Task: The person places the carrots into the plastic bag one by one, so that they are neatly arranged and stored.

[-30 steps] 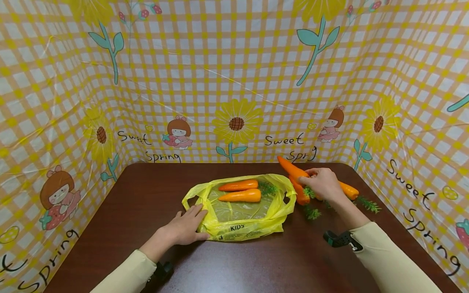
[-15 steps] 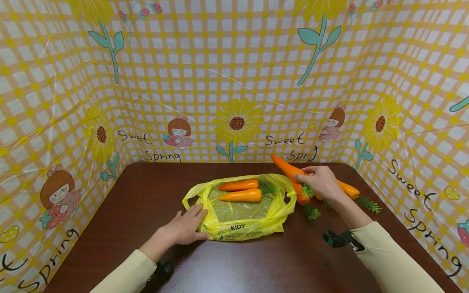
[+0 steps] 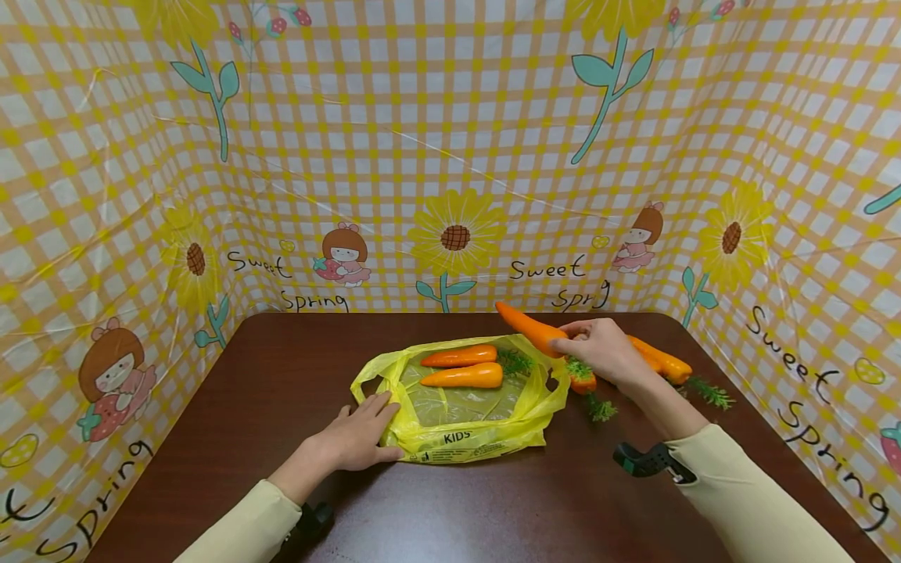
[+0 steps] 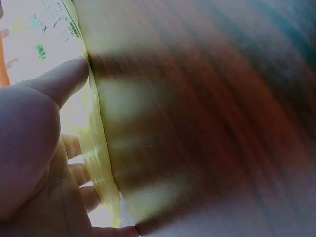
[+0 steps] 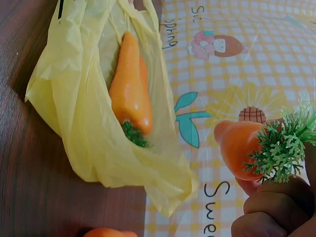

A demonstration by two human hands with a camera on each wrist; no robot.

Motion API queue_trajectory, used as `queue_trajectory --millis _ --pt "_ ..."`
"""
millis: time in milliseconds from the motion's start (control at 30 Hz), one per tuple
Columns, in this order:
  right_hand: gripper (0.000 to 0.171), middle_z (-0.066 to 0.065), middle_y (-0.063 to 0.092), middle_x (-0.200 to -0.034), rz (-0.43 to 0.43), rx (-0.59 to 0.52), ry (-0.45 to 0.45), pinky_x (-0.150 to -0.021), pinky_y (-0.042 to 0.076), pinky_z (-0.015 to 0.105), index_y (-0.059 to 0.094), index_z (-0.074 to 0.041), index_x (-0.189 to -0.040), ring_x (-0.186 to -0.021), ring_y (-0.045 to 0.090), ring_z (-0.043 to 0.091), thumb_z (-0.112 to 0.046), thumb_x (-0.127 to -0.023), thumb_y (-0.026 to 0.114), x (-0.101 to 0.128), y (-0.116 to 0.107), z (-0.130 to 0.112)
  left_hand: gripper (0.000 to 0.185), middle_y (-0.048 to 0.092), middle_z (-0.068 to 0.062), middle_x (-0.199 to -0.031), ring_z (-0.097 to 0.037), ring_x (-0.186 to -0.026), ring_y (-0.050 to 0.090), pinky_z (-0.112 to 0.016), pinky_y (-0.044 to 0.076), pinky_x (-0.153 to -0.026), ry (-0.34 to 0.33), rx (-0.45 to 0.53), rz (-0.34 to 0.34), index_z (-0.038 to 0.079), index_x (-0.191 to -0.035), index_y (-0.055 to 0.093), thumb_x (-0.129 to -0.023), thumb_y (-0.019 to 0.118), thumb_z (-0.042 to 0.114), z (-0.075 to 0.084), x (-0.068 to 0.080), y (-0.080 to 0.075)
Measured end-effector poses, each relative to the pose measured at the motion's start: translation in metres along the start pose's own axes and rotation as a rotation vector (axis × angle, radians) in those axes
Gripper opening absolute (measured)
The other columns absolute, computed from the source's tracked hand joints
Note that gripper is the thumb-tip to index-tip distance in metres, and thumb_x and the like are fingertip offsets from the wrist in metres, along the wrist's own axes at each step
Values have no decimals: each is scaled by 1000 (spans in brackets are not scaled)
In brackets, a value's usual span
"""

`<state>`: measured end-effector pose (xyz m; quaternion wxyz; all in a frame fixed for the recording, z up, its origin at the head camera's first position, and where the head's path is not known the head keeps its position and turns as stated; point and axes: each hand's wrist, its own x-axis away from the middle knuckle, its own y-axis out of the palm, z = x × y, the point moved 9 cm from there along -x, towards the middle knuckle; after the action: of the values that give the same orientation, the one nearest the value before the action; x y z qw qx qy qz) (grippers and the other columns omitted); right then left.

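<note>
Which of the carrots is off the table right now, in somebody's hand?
The carrot gripped by the right hand, held above the yellow bag's edge. Two others lie inside the bag; the rest lie on the table.

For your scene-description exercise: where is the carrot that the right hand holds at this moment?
In the head view the carrot is right of centre, held by the right hand above the bag's right edge, tip pointing left.

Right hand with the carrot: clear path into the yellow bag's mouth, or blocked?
Probably clear. The right hand holds a carrot just above the yellow bag, whose mouth gapes open. The left hand presses the far edge flat.
</note>
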<state>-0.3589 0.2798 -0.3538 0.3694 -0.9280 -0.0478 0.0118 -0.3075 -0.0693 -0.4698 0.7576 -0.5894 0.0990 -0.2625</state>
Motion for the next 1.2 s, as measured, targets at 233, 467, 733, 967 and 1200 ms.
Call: queue_trajectory --millis 233,467,733,967,1200 --pt "54 -2 54 -54 -61 53 -45 -47 25 27 64 1 -131 -46 18 10 -38 -93 70 -1 12 -13 80 23 -15 -166 -35 -153 23 -68 25 -113 -6 1 -7 8 -155 37 -95 64 53 -1 0 1" --pt "55 -8 41 -50 -122 45 -80 -44 22 25 64 0 -132 -44 17 10 -36 -92 71 -4 30 -22 79 22 -16 -166 -36 -153 23 -69 24 -112 7 1 -3 7 -156 36 -96 63 52 -2 -1 2" --pt "55 -6 25 -51 -192 23 -77 -48 23 26 64 1 -131 -46 17 12 -35 -90 74 -3 48 -34 80 22 -15 -166 -36 -153 22 -69 24 -113 -1 -1 -8 8 -156 36 -96 63 53 -4 -2 3" --pt "49 -6 27 -50 -234 67 -117 -47 26 25 69 -4 -126 -43 21 12 -34 -89 75 -6 63 -43 80 22 -15 -166 -36 -153 23 -69 24 -113 5 -5 2 8 -156 36 -96 63 53 -5 -2 3" --pt "45 -6 30 -49 -283 74 -165 -45 23 24 71 -4 -122 -42 21 10 -32 -88 76 -5 81 -46 80 22 -15 -166 -35 -153 23 -69 25 -113 4 -2 2 8 -156 36 -96 63 53 -5 -2 5"
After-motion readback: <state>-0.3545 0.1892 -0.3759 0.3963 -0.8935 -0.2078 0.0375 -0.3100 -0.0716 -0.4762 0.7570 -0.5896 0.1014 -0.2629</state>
